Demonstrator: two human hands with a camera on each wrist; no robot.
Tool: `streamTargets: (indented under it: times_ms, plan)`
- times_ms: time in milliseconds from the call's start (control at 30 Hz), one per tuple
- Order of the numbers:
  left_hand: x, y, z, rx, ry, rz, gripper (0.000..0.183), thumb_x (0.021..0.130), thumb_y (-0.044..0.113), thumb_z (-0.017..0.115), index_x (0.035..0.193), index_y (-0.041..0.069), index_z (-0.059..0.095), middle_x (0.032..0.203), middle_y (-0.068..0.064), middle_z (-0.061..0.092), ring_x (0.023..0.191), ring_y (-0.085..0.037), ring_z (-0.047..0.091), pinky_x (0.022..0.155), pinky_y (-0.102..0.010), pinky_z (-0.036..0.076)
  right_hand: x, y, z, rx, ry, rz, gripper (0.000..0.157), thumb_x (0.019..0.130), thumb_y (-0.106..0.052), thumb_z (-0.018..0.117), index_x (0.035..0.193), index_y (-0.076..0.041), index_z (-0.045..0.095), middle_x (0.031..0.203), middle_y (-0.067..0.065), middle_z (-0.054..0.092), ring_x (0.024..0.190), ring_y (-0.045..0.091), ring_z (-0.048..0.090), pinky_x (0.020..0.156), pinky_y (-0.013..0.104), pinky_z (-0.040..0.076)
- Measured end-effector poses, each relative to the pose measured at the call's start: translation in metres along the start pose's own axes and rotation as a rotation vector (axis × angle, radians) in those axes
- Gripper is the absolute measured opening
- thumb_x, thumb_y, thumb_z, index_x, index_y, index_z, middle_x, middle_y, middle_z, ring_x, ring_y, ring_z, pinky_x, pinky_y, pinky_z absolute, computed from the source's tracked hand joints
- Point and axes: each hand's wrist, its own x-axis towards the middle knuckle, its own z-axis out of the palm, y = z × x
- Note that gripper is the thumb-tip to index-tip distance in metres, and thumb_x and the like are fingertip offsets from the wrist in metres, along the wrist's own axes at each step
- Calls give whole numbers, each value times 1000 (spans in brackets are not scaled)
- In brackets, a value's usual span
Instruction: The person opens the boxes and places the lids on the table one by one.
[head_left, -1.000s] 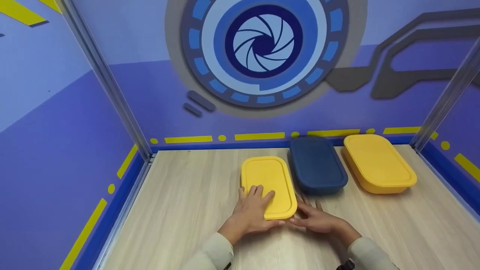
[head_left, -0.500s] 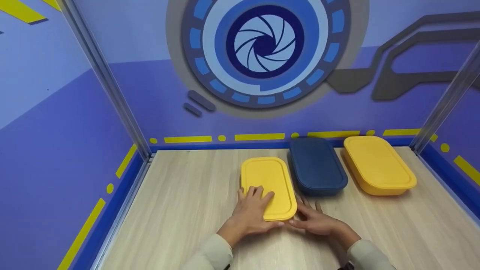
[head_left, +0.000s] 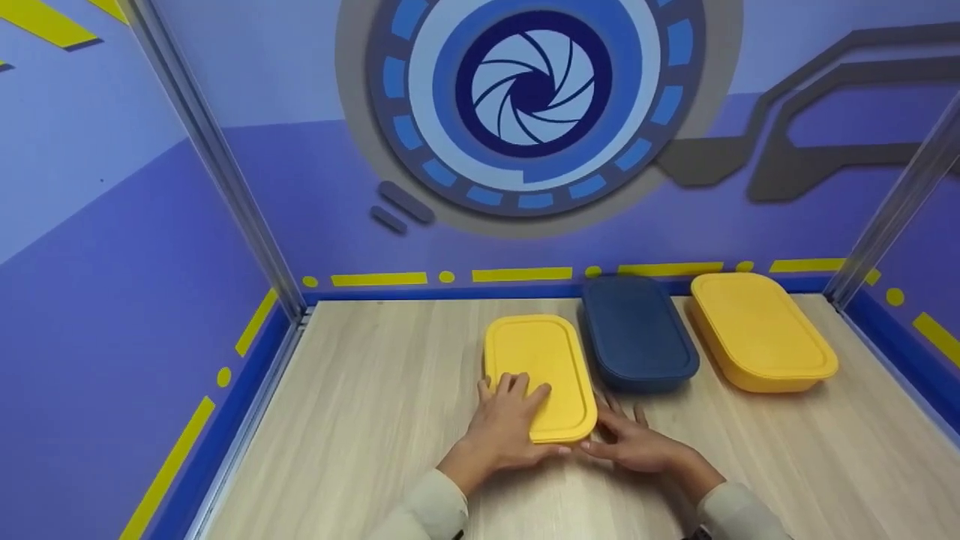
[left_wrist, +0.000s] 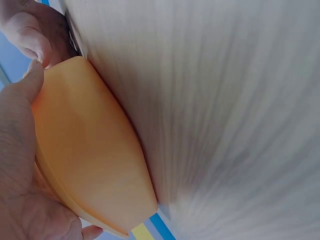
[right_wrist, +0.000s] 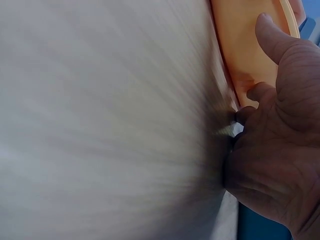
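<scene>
A yellow lidded food container [head_left: 536,349] stands on the wooden table, left of two others. My left hand [head_left: 501,427] rests over its near left corner, fingers spread on the lid and thumb along the near end. My right hand [head_left: 637,444] is at the near right corner, its thumb and a finger against the container's wall in the right wrist view and the other fingers low beside it, partly hidden. The two thumb tips come close together at the near end. In the left wrist view the container's orange-yellow side [left_wrist: 95,145] meets the tabletop.
A dark blue lidded container [head_left: 641,330] stands close to the right of the yellow one. Further right is another yellow container [head_left: 761,326]. Printed blue and purple walls [head_left: 390,172] enclose the table [head_left: 360,420] at the back and sides, with metal posts [head_left: 225,180] in the corners.
Nothing but a slight shift of the head view; both hands and the containers keep their places.
</scene>
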Motion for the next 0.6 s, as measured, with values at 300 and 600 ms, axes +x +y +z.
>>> streamTargets:
  times_ms: [300, 600]
  plan:
    - [-1, -1, 2, -1, 23, 7, 95, 83, 96, 49, 154, 33, 52, 148, -8, 54, 141, -29, 47, 113, -72, 37, 2, -1, -2, 23, 2, -24, 86, 102, -50, 68, 172, -22, 26, 181, 17, 1, 165, 50, -13, 117, 80, -22]
    - [-2, -2, 6, 65, 30, 16, 91, 88, 96, 38, 156, 37, 49, 152, -9, 53, 144, -30, 48, 113, -73, 38, 3, -1, -1, 28, -4, -13, 87, 102, -53, 67, 172, -24, 25, 182, 14, -1, 167, 47, -10, 118, 79, -23]
